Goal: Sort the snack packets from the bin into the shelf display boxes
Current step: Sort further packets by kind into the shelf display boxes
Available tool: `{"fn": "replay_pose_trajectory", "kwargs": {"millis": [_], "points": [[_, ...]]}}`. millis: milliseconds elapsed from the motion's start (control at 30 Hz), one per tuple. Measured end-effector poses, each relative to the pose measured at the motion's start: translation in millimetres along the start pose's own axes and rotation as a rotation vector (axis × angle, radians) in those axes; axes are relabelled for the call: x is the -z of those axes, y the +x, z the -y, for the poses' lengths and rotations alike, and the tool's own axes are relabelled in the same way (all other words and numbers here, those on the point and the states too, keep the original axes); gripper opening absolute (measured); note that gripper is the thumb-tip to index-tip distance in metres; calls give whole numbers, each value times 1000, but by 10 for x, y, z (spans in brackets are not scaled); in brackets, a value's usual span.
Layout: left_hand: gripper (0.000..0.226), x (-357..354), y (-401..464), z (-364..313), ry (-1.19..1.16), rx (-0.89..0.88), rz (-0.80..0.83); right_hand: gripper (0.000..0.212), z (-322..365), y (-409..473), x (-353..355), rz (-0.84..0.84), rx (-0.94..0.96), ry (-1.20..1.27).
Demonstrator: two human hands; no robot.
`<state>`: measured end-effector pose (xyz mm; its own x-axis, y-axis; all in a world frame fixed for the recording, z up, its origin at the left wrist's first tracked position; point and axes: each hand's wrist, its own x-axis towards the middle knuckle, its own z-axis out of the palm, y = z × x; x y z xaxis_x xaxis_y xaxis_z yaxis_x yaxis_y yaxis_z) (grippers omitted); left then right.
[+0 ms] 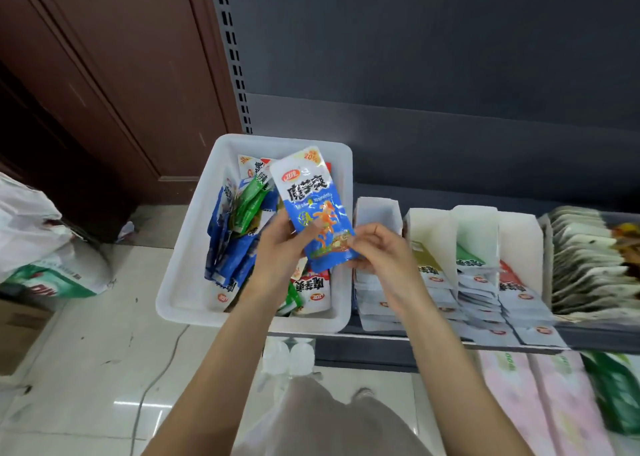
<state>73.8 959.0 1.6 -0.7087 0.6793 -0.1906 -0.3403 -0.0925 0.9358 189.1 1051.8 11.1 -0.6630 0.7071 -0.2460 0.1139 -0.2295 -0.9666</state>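
A blue and white snack packet [313,206] stands upright above the white bin [187,247]. My left hand [277,247] grips its lower left part, and my right hand [377,247] pinches its lower right corner. The bin sits on the left end of the shelf and holds several blue, green and white packets [235,233]. To the right of the bin stand white display boxes [377,213] [476,233], with rows of packets [485,289] lying in front of them.
A further box of pale packets [588,261] fills the shelf's right end. Pink and green packs [540,396] lie on the lower shelf. A white plastic bag [31,227] and a green sack [59,279] sit on the tiled floor at left, beside a brown door [121,74].
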Motion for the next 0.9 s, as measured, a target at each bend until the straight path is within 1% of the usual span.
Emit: {"fn": "replay_pose_trajectory", "kwargs": {"millis": [33,67,167,233,333,433,533,567,667,767,833,900], "points": [[24,-54,43,-36,90,-77,34,11,16,7,64,-15,45,-44],[25,-120,90,-83,178,-141,81,12,46,26,136,-36,101,-93],[23,-342,294,-222,388,-305,224,32,230,96,333,-64,295,-298],[18,-467,447,-250,500,-402,301,38,373,139,424,-70,367,-418],[23,-552,658,-86,690,-444,373,27,469,251,557,-168,436,-412],[25,-563,732,174,851,-421,360,10,404,364,687,-282,511,-540],[22,-507,754,328,1171,-598,285,2,233,425,776,-277,521,-694],[21,-474,756,347,1232,-652,281,2,170,434,790,-258,521,-743],[13,-384,746,358,1243,-764,329,8,17,445,798,-231,573,-964],[10,-341,706,354,1227,-859,332,10,-67,448,790,-273,647,-1181],[12,-307,695,365,1268,-849,345,10,-129,476,764,-291,641,-1305],[16,-268,661,384,1308,-797,367,11,-187,493,728,-308,638,-1363]]}}
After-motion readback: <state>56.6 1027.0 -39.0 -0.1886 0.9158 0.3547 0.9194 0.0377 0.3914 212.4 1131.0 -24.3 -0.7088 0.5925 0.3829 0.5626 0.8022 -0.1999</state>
